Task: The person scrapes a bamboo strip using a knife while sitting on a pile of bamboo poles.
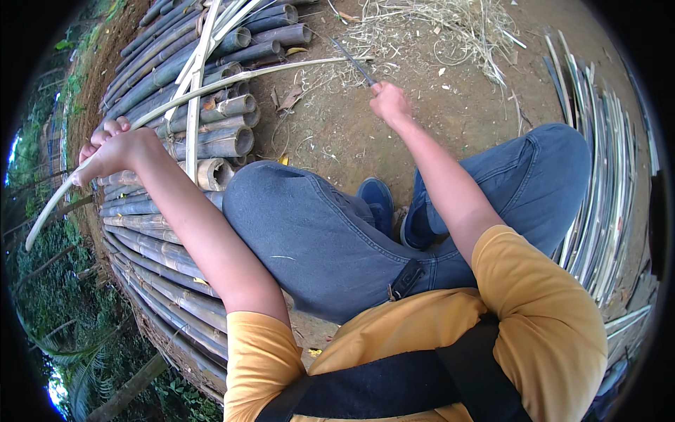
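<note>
My left hand [116,151] is out at the far left, its fingers wrapped around a long, pale bamboo strip [260,72]. One end of the strip bends down past the hand; the rest stretches right over the bamboo pile toward the knife. In my right hand [391,104], at the upper middle, is a knife [356,65] with a narrow dark blade pointing up and left. The blade lies close to the strip's far end; whether they touch I cannot tell. My fingers hide the knife's handle.
Stacked bamboo poles [232,143] fill the left side, with split pale strips [195,119] lying across them. Curly bamboo shavings [450,32] cover the ground ahead. Many thin strips [608,176] lie bundled at the right. Greenery [77,295] grows beyond the poles.
</note>
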The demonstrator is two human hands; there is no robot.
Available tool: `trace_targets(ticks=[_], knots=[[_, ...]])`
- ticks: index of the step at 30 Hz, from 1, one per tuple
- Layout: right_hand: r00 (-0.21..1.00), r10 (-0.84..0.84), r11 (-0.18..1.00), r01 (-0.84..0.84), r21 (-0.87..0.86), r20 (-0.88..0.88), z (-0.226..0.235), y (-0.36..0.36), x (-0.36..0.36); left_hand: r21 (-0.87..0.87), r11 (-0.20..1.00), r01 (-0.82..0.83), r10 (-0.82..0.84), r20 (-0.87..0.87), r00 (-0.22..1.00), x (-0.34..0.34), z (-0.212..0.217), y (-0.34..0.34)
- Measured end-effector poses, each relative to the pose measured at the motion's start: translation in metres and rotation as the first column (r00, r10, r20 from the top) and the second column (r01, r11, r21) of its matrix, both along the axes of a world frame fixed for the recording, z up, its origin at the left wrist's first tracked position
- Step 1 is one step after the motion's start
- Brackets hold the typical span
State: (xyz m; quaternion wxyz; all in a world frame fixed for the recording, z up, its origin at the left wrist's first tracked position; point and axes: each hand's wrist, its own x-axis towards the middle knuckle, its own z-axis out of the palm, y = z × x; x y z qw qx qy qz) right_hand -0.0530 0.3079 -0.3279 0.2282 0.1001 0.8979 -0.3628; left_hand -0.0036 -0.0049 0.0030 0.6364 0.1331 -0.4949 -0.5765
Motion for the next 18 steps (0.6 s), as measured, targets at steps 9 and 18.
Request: trace_targets(ticks=[9,18], knots=[[0.999,0.041,0.999,-0.041,-0.003,0.001,-0.015,0.015,-0.018,0.070,0.997,0.010,-0.010,-0.005,1.000,-0.001,-0.003,0.000],[0.999,0.030,1.000,-0.030,0.000,-0.022,-0.024,0.006,-0.003,0.060,0.998,0.018,-0.018,0.004,1.000,0.000,0.001,0.003]])
